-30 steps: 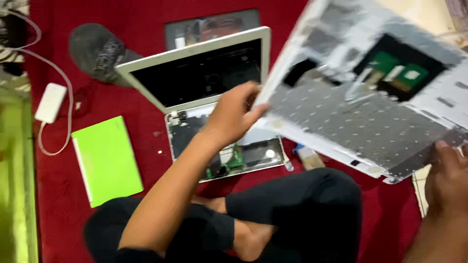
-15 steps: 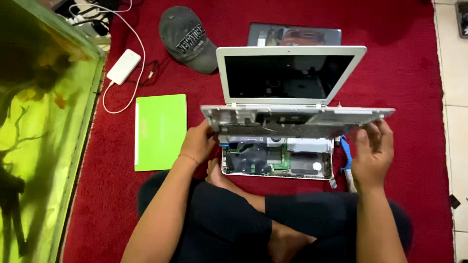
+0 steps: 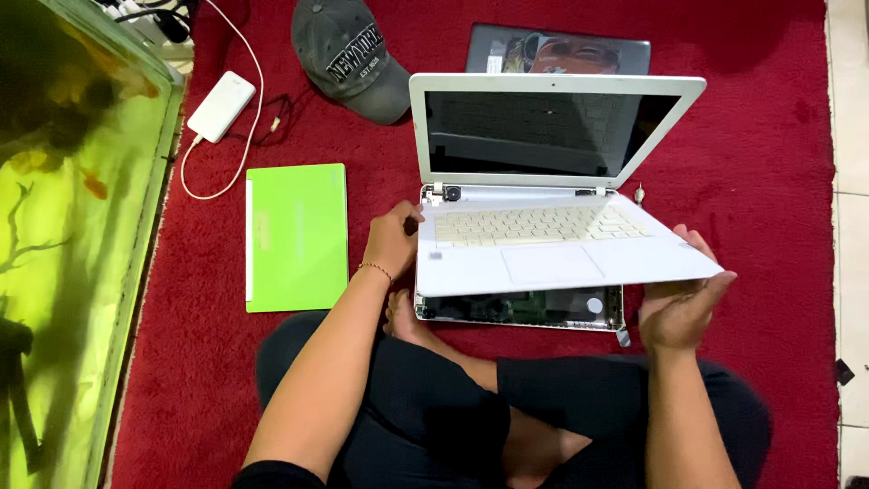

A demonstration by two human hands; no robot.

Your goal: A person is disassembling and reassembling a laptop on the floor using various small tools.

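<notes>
The person sits cross-legged on a red carpet (image 3: pixel 742 181) with a white laptop (image 3: pixel 552 172) in front of the legs, its dark screen standing open. The work in hand looks like refitting the keyboard cover (image 3: pixel 552 254), the white panel carrying keys and touchpad, onto the laptop's lower shell (image 3: pixel 520 310). The panel lies over the shell but is not seated: its back edge sits near the hinges while its front edge is raised, and circuit boards show in the gap beneath. The left hand (image 3: pixel 391 240) grasps the panel's left edge near the hinge corner, fingers curled onto it. The right hand (image 3: pixel 681 303) supports the front right corner from below, palm up and fingers closed on the edge. By my judgement, the next move calls for squaring the panel with the shell, lowering the front edge evenly, and keeping any cable underneath from being pinched; whether one is connected cannot be seen. A small blue-handled tool (image 3: pixel 623 337) lies just beside the shell's right corner. To the left rest a green notebook (image 3: pixel 297 237), a white power bank (image 3: pixel 220 106) with its cable, and a grey cap (image 3: pixel 351 59); a dark tablet (image 3: pixel 557 50) lies behind the screen.
</notes>
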